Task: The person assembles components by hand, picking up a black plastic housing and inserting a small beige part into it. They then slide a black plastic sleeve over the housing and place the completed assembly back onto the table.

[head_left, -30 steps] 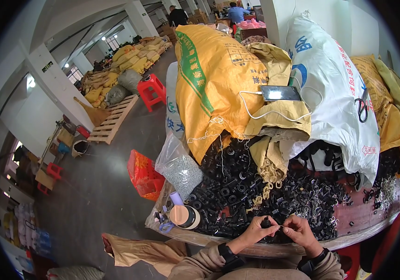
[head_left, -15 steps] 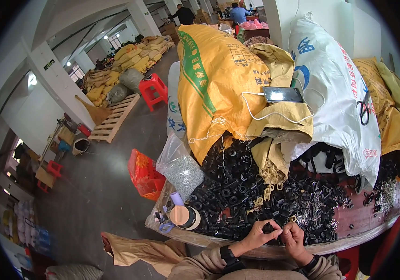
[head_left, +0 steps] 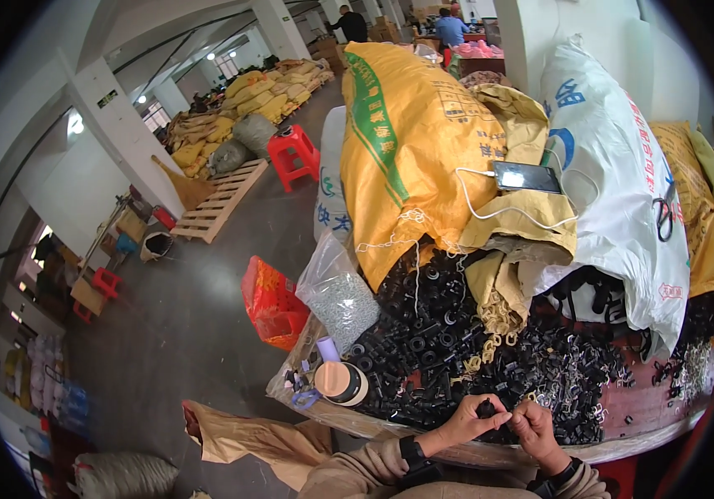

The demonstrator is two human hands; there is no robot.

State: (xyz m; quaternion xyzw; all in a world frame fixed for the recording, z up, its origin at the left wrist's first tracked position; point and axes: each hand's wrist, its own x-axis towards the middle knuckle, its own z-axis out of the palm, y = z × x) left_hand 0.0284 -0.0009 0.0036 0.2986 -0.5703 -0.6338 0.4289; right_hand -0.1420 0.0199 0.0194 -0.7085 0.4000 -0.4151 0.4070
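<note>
My left hand (head_left: 467,422) is closed round a small black plastic part (head_left: 485,408), held just above the near edge of the table. My right hand (head_left: 536,431) is in a pinch close beside it, thumb and forefinger pressed together. What that pinch holds, if anything, is too small to make out. Under and beyond both hands spreads a heap of small black plastic parts (head_left: 423,343). Several beige ring-shaped pieces (head_left: 480,359) lie among them, spilling from a tan sack (head_left: 490,283).
Behind the heap lean a yellow woven sack (head_left: 423,150) and a white one (head_left: 598,166), with a cabled phone (head_left: 527,177) between them. At the left edge stand a beige-lidded cup (head_left: 340,383) and a clear bag of small grey pieces (head_left: 342,309). Scissors (head_left: 665,214) hang at the right.
The whole view has shifted, so the sacks and table sit farther right in the picture. Both hands stay close together over the near edge, the left still holding the black plastic part.
</note>
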